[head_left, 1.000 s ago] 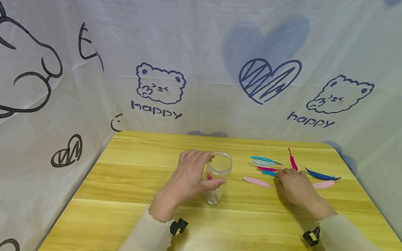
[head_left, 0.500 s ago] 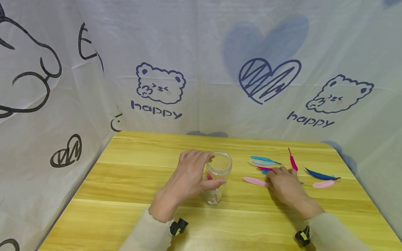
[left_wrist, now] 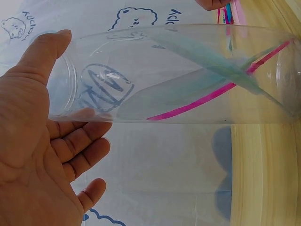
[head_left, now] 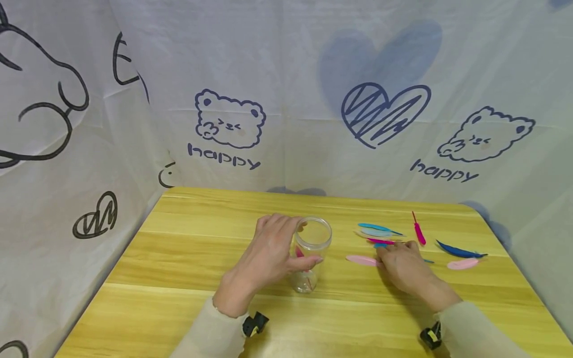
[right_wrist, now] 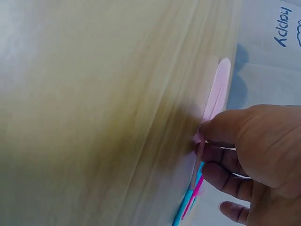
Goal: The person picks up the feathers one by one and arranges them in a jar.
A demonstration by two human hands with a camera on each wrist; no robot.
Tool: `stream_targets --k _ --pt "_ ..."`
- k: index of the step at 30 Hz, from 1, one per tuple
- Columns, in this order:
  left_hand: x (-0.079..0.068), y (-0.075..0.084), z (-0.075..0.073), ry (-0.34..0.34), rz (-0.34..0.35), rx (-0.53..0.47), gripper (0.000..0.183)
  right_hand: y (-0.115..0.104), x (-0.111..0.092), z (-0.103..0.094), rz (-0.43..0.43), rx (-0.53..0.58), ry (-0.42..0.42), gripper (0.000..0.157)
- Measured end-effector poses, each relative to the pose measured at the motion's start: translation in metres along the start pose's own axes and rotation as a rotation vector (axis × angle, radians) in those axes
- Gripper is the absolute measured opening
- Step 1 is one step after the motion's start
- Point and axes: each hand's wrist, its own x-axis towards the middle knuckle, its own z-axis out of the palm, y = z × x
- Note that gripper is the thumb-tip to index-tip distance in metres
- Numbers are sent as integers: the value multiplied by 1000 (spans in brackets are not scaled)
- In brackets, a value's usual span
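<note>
My left hand (head_left: 266,251) grips a tall clear jar (left_wrist: 136,52) near its mouth, thumb on one side and fingers on the other. The jar stands upright on the table, its top uncovered. Inside lean two pale blue-green feathers (left_wrist: 164,89) and a thin magenta feather (left_wrist: 202,100). Farther right, my right hand (head_left: 407,268) is low over the tabletop. In the right wrist view its thumb and forefinger pinch a pale pink feather (right_wrist: 217,92) near the quill. A blue feather (head_left: 380,245) is partly hidden by that hand.
Beyond the right hand lie light blue (head_left: 373,226), whitish (head_left: 376,232) and magenta (head_left: 379,241) feathers. Another magenta feather (head_left: 419,233) lies behind it. To its right are a dark blue feather (head_left: 458,250) and a second pink feather (head_left: 463,264). White printed cloth (head_left: 286,99) borders the wooden table (head_left: 188,258).
My right hand has shifted left across the feathers to the pink feather's quill end, covering more of the blue feather. The left hand and the jar have stayed put.
</note>
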Motion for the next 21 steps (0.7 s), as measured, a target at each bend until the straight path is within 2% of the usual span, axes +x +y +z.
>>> stream_targets --k 4,10,15,21 --pt "0 0 0 -2 -1 2 71 -1 0 1 -6 19 10 27" --pt "0 0 0 -2 -1 -4 71 2 1 2 53 77 -9 19" --pt "0 0 -1 -2 2 -4 71 4 0 2 57 37 -13 27" --pt "0 0 -1 1 3 -6 71 6 1 1 23 -18 0 23"
